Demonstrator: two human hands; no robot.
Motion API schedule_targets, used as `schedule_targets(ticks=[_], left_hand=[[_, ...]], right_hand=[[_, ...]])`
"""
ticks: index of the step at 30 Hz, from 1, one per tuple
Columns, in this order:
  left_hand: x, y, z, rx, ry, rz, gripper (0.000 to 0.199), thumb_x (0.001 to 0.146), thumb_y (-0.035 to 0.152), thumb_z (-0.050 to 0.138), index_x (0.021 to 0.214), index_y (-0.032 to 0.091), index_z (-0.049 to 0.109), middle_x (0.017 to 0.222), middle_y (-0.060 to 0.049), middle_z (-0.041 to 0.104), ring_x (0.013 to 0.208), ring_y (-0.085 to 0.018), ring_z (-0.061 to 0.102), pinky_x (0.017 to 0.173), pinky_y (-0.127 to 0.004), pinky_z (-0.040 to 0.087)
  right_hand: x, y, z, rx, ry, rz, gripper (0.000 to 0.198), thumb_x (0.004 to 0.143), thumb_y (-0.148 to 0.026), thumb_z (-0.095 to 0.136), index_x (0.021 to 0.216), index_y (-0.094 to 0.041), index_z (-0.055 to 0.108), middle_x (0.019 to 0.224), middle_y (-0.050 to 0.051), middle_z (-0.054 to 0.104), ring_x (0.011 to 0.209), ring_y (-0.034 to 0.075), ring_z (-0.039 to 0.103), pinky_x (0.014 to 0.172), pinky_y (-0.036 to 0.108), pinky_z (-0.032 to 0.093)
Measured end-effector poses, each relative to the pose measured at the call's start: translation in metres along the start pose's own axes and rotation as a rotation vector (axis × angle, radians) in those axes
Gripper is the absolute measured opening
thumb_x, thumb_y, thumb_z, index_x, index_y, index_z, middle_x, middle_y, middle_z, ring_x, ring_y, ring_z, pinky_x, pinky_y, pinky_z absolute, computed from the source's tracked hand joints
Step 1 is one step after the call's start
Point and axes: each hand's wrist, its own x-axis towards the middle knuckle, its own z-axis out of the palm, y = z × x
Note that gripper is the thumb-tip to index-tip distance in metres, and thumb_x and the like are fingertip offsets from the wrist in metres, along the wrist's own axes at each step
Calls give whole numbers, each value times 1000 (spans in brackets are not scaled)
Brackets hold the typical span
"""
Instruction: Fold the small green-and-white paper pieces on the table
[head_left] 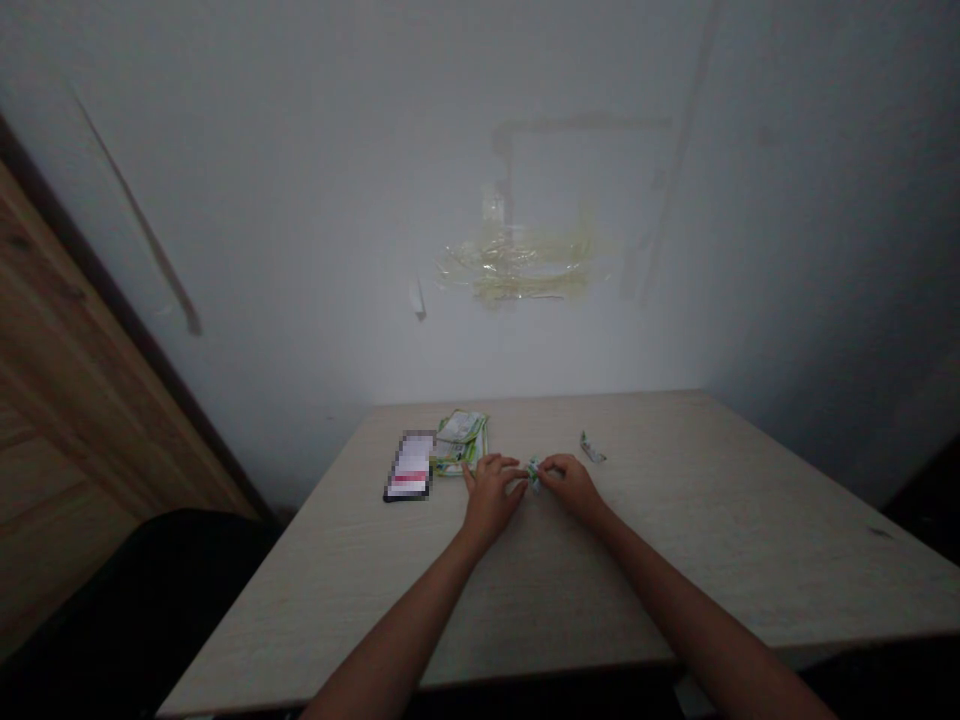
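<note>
A small crumpled green-and-white packet point(533, 474) is between my two hands, just above or on the table. My left hand point(495, 490) pinches its left side between thumb and forefinger, the other fingers spread toward the pile. My right hand point(570, 482) grips its right side with the fingertips closed. Several flat green-and-white packets point(463, 430) lie stacked beyond my left hand. Farther right, apart from my right hand, is another narrow, folded or twisted packet point(592, 447). Print on the packets is too small to read.
A phone point(410, 468) with a lit, blurred screen lies left of the pile on the pale wooden table point(570, 610). The wall point(300, 250) with old tape stands at the table's back edge. A dark chair back point(172, 570) and wooden door point(82, 330) are at left.
</note>
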Motion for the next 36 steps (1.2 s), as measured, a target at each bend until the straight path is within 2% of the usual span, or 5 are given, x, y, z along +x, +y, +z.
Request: schedule_targets(ticks=[4, 10, 15, 36], left_hand=[[1, 1, 0, -21, -32, -8, 16, 86, 34, 64, 99, 37, 73, 119, 1, 69, 128, -26, 44, 112, -67, 4], [1, -1, 2, -80, -70, -27, 15, 87, 31, 63, 99, 35, 71, 114, 3, 72, 128, -25, 47, 112, -68, -6], [1, -1, 2, -97, -79, -39, 14, 86, 31, 64, 97, 35, 71, 112, 3, 72, 127, -24, 48, 112, -67, -7], [1, -1, 2, -27, -91, -101, 17, 83, 37, 67, 98, 31, 73, 117, -4, 69, 125, -25, 51, 112, -68, -5]], right_hand=[[-1, 0, 0, -5, -32, -31, 18, 75, -36, 64, 77, -21, 74, 86, 7, 73, 95, 24, 62, 93, 37, 43], [-3, 5, 1, 7, -55, -14, 19, 77, -36, 66, 84, -22, 76, 100, 8, 72, 107, 24, 61, 99, 38, 42], [-3, 5, 1, 8, -95, -9, 17, 77, -33, 65, 85, -22, 76, 100, 9, 72, 108, 25, 61, 101, 41, 41], [-3, 4, 0, 37, -112, -43, 18, 77, -37, 67, 83, -23, 77, 93, 7, 73, 98, 24, 64, 95, 39, 45]])
